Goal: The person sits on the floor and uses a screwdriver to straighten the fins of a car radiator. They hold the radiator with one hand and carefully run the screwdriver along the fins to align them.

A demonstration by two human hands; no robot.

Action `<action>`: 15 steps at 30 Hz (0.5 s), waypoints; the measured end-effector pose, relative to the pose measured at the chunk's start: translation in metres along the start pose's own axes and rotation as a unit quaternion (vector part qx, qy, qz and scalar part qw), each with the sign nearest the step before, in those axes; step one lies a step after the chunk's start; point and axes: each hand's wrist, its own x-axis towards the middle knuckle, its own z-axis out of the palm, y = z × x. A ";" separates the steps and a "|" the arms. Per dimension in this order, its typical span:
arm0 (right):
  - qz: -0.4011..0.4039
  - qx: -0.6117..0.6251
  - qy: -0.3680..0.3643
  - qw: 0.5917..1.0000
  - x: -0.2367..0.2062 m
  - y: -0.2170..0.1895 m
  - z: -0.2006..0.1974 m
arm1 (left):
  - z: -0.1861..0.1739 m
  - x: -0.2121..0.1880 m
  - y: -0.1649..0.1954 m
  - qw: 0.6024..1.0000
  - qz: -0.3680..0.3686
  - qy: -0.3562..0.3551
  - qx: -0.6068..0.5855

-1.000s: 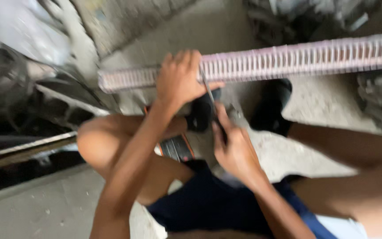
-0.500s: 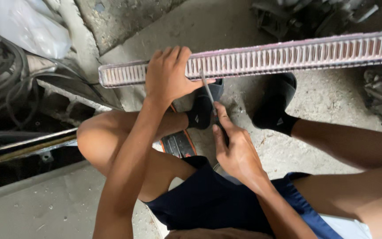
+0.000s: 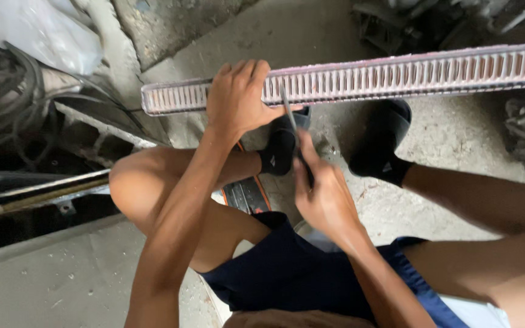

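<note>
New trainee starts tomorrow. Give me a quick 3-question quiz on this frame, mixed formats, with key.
1. True or false: the left hand grips the long finned strip from above.
2. Multiple choice: the thin metal tool in the right hand has its tip at: A) the strip's slotted face, B) the concrete floor, C) the coiled cables.
3. Fill in: the black footwear lies ____ the strip in the picture.

Key: 1 true. 2 A. 3 below.
</note>
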 end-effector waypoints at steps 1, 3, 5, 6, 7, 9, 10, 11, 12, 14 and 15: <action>-0.021 -0.002 0.012 1.000 0.000 0.001 0.001 | 0.000 0.000 0.000 1.000 0.009 0.003 0.000; -0.033 0.001 0.023 0.999 -0.001 0.003 0.001 | 0.001 0.000 0.000 0.999 -0.009 -0.035 -0.014; -0.045 0.008 0.006 0.999 -0.002 0.005 0.001 | 0.001 0.000 0.000 1.000 -0.008 -0.026 -0.011; -0.059 0.011 0.013 0.998 -0.002 0.005 0.001 | 0.001 -0.001 0.000 1.000 0.002 -0.003 -0.007; -0.070 0.014 0.021 0.997 -0.002 0.006 0.001 | 0.001 0.000 0.000 1.000 0.013 0.019 -0.006; -0.064 0.014 0.032 0.997 -0.001 0.005 0.002 | 0.000 -0.001 0.001 1.000 0.001 -0.018 -0.002; -0.052 0.012 0.030 0.998 0.000 0.004 0.002 | 0.000 -0.001 0.001 0.999 -0.006 -0.040 -0.001; -0.034 0.010 0.025 0.999 0.000 0.003 0.002 | 0.000 -0.002 0.002 0.999 -0.004 -0.035 -0.009; -0.022 0.011 0.021 0.999 0.000 0.002 0.002 | 0.000 0.000 0.001 1.000 -0.002 -0.023 -0.014; -0.034 0.011 0.023 0.999 0.001 0.000 0.002 | 0.000 0.001 0.001 1.000 0.005 0.000 -0.012; -0.053 0.009 0.023 0.998 0.001 -0.001 0.001 | 0.000 0.003 0.000 1.000 0.002 0.000 -0.014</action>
